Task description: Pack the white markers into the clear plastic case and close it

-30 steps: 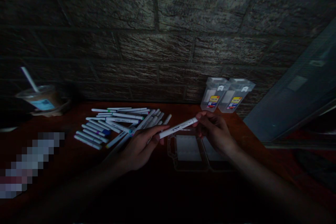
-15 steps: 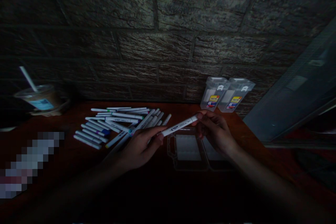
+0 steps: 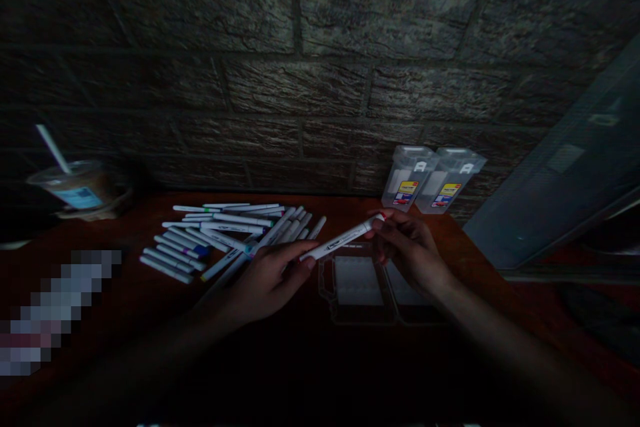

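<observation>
A white marker (image 3: 345,238) with dark print and a red end is held slantwise between my two hands. My left hand (image 3: 273,277) pinches its lower left end between thumb and fingers. At the upper right end, the fingers of my right hand (image 3: 407,243) close round it near the red tip. Below the marker an open clear plastic case (image 3: 357,280) with pale inserts lies on the table, partly hidden by my right hand. To the left is a loose pile of white markers (image 3: 235,227) with coloured ends, some of them behind my left hand.
Two clear plastic boxes (image 3: 425,180) with yellow labels stand against the brick wall (image 3: 335,87). A lidded drink cup (image 3: 83,187) with a straw sits at the far left of the wooden table (image 3: 125,233). A grey panel (image 3: 555,167) rises at the right. The near area is very dark.
The marker has slid slightly down and left within my grasp, and its red end now shows past my right fingers. Both hands remain in nearly the same place.
</observation>
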Demonstrator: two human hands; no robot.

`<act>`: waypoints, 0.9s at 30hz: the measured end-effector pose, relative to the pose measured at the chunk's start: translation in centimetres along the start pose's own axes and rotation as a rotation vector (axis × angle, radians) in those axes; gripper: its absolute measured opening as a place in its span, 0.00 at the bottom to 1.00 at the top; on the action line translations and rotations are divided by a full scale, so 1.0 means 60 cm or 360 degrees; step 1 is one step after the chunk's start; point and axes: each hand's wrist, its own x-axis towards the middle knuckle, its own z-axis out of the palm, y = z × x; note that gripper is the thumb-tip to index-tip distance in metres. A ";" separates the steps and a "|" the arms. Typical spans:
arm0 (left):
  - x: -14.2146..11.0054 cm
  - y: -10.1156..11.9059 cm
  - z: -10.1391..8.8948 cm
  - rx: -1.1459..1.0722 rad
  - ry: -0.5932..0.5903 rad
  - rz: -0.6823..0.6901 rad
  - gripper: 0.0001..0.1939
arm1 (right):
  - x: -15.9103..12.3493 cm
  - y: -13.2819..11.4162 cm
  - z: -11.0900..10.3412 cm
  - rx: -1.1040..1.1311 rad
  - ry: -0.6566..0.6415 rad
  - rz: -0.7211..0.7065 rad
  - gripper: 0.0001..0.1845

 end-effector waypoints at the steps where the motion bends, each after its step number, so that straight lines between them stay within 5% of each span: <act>1: 0.001 0.001 0.000 0.0010 -0.0009 0.0002 0.16 | 0.000 0.001 -0.001 0.0000 0.0000 0.0010 0.13; 17: 0.007 -0.009 0.002 0.0153 0.0145 0.0017 0.11 | -0.001 -0.001 0.001 -0.0009 -0.0087 0.0047 0.15; 22: 0.011 -0.021 -0.009 0.0566 0.0092 -0.0167 0.15 | -0.001 0.002 0.000 -0.0103 -0.0047 0.0117 0.27; 27: 0.017 -0.010 -0.018 0.0978 -0.0136 -0.0199 0.19 | 0.000 0.008 -0.002 -0.0206 -0.0006 0.0149 0.27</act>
